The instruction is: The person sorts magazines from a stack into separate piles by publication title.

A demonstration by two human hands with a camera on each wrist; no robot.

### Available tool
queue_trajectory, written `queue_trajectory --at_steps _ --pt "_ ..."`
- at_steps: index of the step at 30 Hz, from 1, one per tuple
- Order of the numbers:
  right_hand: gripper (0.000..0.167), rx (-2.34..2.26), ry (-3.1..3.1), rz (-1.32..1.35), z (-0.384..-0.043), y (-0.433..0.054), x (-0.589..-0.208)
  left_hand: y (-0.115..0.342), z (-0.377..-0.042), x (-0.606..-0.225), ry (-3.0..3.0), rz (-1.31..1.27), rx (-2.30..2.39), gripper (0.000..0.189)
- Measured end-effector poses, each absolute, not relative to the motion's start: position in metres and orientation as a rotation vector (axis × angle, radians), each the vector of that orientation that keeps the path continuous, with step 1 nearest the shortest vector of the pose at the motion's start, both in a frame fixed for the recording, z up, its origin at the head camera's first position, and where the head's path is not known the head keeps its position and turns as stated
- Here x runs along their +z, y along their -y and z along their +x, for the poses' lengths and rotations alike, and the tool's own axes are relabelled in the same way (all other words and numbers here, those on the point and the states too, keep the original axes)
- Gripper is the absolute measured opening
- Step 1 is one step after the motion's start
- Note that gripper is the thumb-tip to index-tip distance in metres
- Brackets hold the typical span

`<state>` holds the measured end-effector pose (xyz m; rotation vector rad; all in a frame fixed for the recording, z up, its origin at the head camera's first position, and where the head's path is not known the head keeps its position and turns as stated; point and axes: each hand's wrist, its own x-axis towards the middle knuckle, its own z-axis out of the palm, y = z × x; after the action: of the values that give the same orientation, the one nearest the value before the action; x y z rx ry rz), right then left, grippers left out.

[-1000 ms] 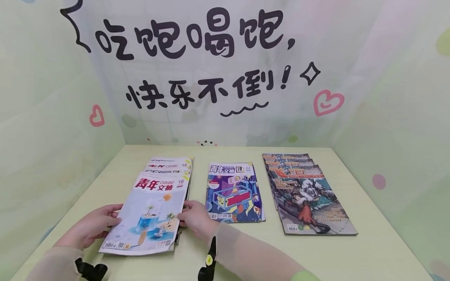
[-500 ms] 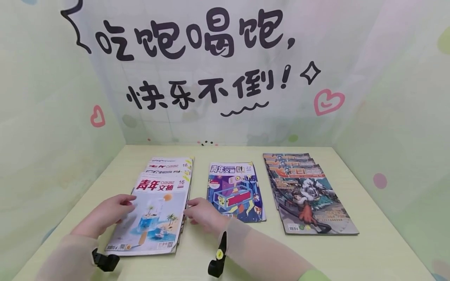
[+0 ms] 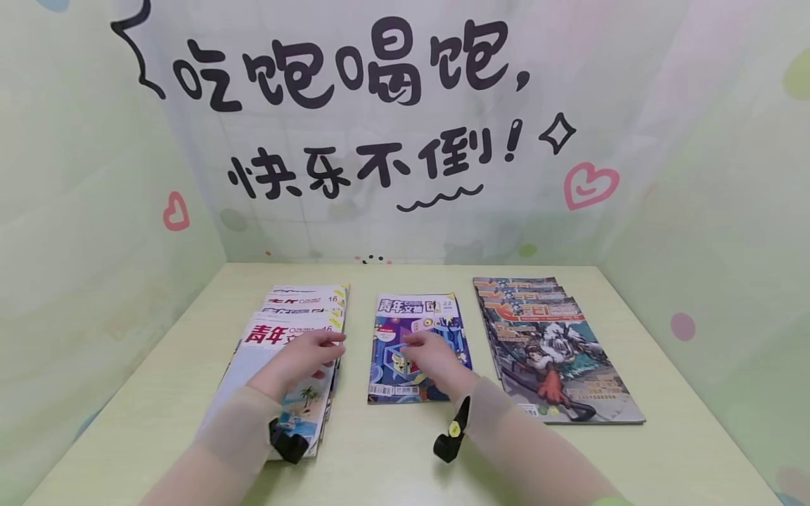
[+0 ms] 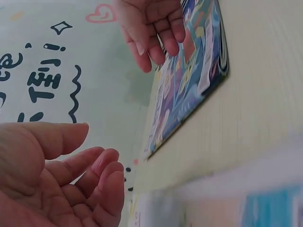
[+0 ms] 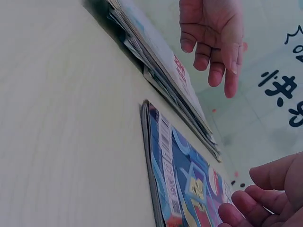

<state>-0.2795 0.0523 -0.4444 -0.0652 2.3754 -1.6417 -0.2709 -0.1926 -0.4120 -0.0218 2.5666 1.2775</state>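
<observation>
My left hand [image 3: 302,362] hovers over the right part of the left stack of magazines [image 3: 243,365], whose top cover is pale with a beach scene. Its fingers are loosely bent and hold nothing; the left wrist view shows the bare palm [image 4: 61,184]. Above the middle magazine [image 3: 387,372], which has a purple and blue cover, is my right hand [image 3: 436,358]. It too holds nothing, with thumb and fingers apart in the right wrist view. Part of the middle cover is hidden behind the right hand, and the left sleeve covers part of the left stack.
On the right lies another staggered stack of magazines [image 3: 582,365] with dark illustrated covers. All the piles rest on a pale wooden table [image 3: 373,457]. A printed cloth backdrop [image 3: 405,232] encloses the back and sides.
Both hands have left the edges of the left stack and moved right. The left one now passes over that stack, the right one over the middle magazine. Earlier, the top-left magazine shifted slightly right.
</observation>
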Motion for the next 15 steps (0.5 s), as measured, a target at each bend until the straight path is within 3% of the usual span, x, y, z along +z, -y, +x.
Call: queue_trajectory --at_steps 15 --pt "0.041 -1.758 -2.423 0.257 -0.300 -0.116 -0.450 0.117 -0.299 -0.437 -2.390 -0.134 1.656 0.049"
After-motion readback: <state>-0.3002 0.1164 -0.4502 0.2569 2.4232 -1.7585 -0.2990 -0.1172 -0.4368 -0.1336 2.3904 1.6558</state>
